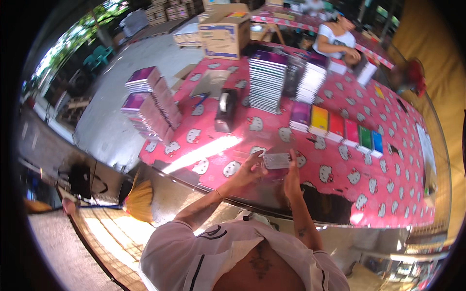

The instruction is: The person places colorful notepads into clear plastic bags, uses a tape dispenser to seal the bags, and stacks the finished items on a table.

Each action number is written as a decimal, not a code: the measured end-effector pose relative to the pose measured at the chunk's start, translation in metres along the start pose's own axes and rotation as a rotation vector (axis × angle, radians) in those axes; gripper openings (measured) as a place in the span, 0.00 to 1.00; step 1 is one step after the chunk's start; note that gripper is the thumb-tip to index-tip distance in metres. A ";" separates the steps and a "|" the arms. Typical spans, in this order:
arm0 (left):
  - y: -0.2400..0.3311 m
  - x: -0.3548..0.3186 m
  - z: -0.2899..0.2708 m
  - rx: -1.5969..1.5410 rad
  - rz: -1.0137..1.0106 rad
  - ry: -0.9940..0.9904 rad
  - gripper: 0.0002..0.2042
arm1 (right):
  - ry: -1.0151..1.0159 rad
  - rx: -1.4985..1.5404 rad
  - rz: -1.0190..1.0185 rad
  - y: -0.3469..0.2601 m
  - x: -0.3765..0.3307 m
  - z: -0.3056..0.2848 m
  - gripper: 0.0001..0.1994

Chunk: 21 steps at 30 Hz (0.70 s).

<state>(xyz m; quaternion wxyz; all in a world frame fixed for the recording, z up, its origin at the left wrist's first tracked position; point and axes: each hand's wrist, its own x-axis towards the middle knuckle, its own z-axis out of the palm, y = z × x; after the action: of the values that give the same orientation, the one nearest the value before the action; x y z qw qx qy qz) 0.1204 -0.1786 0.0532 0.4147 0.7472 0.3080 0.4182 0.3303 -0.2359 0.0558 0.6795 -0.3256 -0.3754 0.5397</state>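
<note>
Whitish packet [277, 161], one: held by its ends between the fingers of left hand [248, 173] and right hand [292, 177], over the pink surface [335, 160], near its close edge. Step, as judged: two-handed positioning. Next move: even pressure at both ends seemingly called for.

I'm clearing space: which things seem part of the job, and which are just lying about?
Likely the job: pale pack between left hand and right hand; tape dispenser; notebook row; tall notebook stack.
Probably just lying about: broom; green chairs.
</note>
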 end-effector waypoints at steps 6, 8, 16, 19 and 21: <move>0.072 -0.027 -0.056 -0.195 -0.190 0.222 0.20 | -0.005 -0.106 0.088 0.009 0.010 0.135 0.17; 0.069 -0.049 -0.050 -0.149 -0.138 0.511 0.21 | 0.109 0.168 0.201 0.023 0.019 0.164 0.11; 0.076 -0.080 -0.104 0.769 0.124 0.492 0.47 | 0.131 0.393 0.358 0.013 0.063 0.224 0.16; 0.081 -0.068 -0.162 0.580 0.160 0.691 0.43 | -0.051 0.378 0.259 0.003 0.053 0.228 0.22; 0.104 -0.036 -0.219 0.366 0.128 0.890 0.40 | -0.085 0.169 0.143 -0.008 0.050 0.219 0.19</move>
<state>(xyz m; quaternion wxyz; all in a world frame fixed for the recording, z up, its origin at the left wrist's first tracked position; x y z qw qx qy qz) -0.0771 -0.1769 0.1976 0.0781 0.5739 0.4773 0.6609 0.1523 -0.1802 0.1810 0.6477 -0.2698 -0.3330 0.6300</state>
